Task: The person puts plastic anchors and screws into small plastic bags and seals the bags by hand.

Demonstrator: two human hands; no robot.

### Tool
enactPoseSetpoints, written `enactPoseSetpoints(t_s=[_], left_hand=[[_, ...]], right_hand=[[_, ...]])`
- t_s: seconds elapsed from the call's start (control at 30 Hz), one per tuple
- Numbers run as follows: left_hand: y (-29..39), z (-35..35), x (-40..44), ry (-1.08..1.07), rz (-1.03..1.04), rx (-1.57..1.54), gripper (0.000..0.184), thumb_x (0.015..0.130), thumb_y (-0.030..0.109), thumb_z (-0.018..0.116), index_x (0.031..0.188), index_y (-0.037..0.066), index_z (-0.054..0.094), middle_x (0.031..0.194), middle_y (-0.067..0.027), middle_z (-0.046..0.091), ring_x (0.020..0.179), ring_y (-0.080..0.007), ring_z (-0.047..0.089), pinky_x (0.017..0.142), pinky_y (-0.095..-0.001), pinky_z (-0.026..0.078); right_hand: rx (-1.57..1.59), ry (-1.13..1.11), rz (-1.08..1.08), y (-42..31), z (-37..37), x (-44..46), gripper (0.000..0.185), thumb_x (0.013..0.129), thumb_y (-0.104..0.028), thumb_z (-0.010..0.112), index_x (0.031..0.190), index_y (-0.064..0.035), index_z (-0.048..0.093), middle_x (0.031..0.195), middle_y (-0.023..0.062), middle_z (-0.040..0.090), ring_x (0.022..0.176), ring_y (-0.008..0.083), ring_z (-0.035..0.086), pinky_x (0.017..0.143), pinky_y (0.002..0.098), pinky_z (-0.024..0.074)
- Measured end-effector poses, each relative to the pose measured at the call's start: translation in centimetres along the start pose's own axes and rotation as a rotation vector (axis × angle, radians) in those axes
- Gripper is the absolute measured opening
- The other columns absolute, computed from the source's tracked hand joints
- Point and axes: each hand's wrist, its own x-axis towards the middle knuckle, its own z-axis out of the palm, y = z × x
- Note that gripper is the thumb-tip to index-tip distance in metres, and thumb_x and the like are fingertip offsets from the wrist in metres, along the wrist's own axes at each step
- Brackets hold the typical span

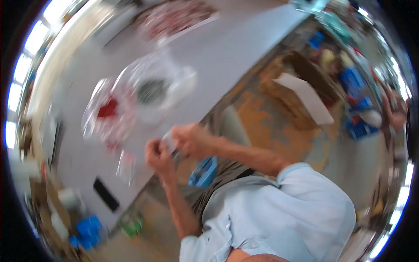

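My left hand (159, 156) and my right hand (192, 140) are close together at the table's edge, fingers curled in a pinch. Between them is a small whitish, see-through piece that looks like a plastic bag (168, 140); blur hides its details. Beyond my hands on the grey table (231, 48) lies a clear plastic bag with red pieces (108, 109). Touching it is a larger clear bag with dark greenish small pieces (152, 91). A small clear bag (126, 167) rests left of my left hand.
A black phone-like slab (106, 194) lies near the table's edge. Red-and-white packets (179, 19) are heaped at the far side. Below my hands is a blue basket (204, 173). An open cardboard box (283, 98) stands on the floor at right.
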Motion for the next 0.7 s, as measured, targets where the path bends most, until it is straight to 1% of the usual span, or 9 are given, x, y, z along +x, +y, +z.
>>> enactPoseSetpoints(t_s=[0.03, 0.1, 0.13, 0.17, 0.2, 0.27, 0.43, 0.6, 0.7], left_hand=[[1.9, 0.1, -0.1, 0.033, 0.084, 0.057, 0.005, 0.093, 0.003, 0.065, 0.089, 0.003, 0.063, 0.075, -0.0003, 0.057, 0.068, -0.0073, 0.05, 0.059, -0.025, 0.042], [3.2, 0.8, 0.0, 0.117, 0.022, -0.13, 0.006, 0.088, 0.003, 0.07, 0.09, 0.002, 0.064, 0.078, -0.0045, 0.06, 0.065, -0.0121, 0.055, 0.062, -0.031, 0.048], [2.7, 0.6, 0.0, 0.152, 0.002, -0.102, 0.006, 0.088, 0.003, 0.07, 0.09, 0.002, 0.064, 0.078, -0.0045, 0.06, 0.065, -0.0121, 0.055, 0.062, -0.031, 0.048], [2.2, 0.7, 0.2, 0.106, 0.128, -0.036, 0.006, 0.087, 0.002, 0.07, 0.09, 0.002, 0.065, 0.078, -0.0062, 0.059, 0.064, -0.0148, 0.057, 0.062, -0.0314, 0.048], [1.9, 0.6, 0.3, 0.052, 0.257, 0.021, 0.007, 0.086, 0.0, 0.07, 0.091, 0.002, 0.067, 0.078, -0.008, 0.059, 0.064, -0.0175, 0.059, 0.062, -0.0319, 0.049], [1.7, -0.1, -0.1, 0.011, 0.301, 0.072, 0.009, 0.084, -0.001, 0.07, 0.093, 0.002, 0.068, 0.08, -0.0092, 0.06, 0.066, -0.021, 0.06, 0.062, -0.0332, 0.05], [2.5, -1.0, -0.4, -0.074, 0.413, 0.194, 0.018, 0.083, -0.003, 0.072, 0.099, 0.003, 0.074, 0.082, -0.0084, 0.062, 0.069, -0.021, 0.062, 0.06, -0.0344, 0.05], [2.3, -1.5, -0.4, -0.036, 0.542, 0.422, 0.016, 0.081, 0.0, 0.075, 0.097, 0.003, 0.073, 0.083, -0.0074, 0.065, 0.072, -0.0269, 0.065, 0.065, -0.0382, 0.053], [2.1, -1.7, -0.6, -0.06, 0.492, 0.388, 0.017, 0.081, 0.001, 0.075, 0.098, 0.005, 0.071, 0.084, -0.0091, 0.063, 0.077, -0.0269, 0.067, 0.071, -0.0382, 0.053]], right_hand=[[-0.132, 0.104, -0.144, 1.5, 0.7, 0.7, 0.011, 0.094, -0.012, 0.059, 0.089, -0.0034, 0.055, 0.066, 0.0145, 0.057, 0.058, 0.0257, 0.063, 0.051, 0.0405, 0.0482], [-0.058, 0.169, -0.088, 1.2, 0.9, 1.8, 0.012, 0.097, -0.012, 0.058, 0.09, -0.0026, 0.058, 0.064, 0.0084, 0.056, 0.058, 0.0123, 0.058, 0.05, 0.0343, 0.0462], [-0.031, 0.138, -0.057, 0.9, 0.6, 1.9, 0.014, 0.098, -0.013, 0.058, 0.09, -0.0015, 0.059, 0.063, 0.0073, 0.056, 0.058, 0.0104, 0.056, 0.051, 0.0331, 0.0458], [-0.013, 0.123, -0.026, 0.9, 0.4, 2.1, 0.016, 0.099, -0.013, 0.058, 0.09, -0.0004, 0.06, 0.063, 0.0061, 0.056, 0.058, 0.0084, 0.053, 0.052, 0.032, 0.0454], [-0.01, 0.103, -0.03, 1.1, 0.5, 2.3, 0.016, 0.099, -0.013, 0.058, 0.09, -0.0004, 0.06, 0.063, 0.0061, 0.056, 0.058, 0.0084, 0.053, 0.052, 0.032, 0.0454], [-0.038, 0.15, -0.108, 1.1, 0.8, 2.0, 0.018, 0.097, -0.014, 0.057, 0.09, 0.0027, 0.06, 0.064, 0.0144, 0.059, 0.056, 0.0191, 0.057, 0.055, 0.0363, 0.0483], [-0.059, 0.149, -0.101, 1.5, 1.4, 2.3, 0.019, 0.097, -0.014, 0.057, 0.088, 0.0034, 0.059, 0.065, 0.015, 0.061, 0.055, 0.0196, 0.058, 0.054, 0.0368, 0.0488], [-0.092, 0.159, -0.138, 1.1, 1.9, 2.2, 0.019, 0.096, -0.014, 0.057, 0.087, 0.0029, 0.06, 0.065, 0.0161, 0.061, 0.055, 0.0211, 0.059, 0.055, 0.0373, 0.0499], [-0.104, 0.102, -0.077, 1.0, 1.7, 2.1, 0.021, 0.098, -0.017, 0.059, 0.09, 0.002, 0.061, 0.068, 0.0153, 0.063, 0.059, 0.0203, 0.061, 0.058, 0.0366, 0.0514]])
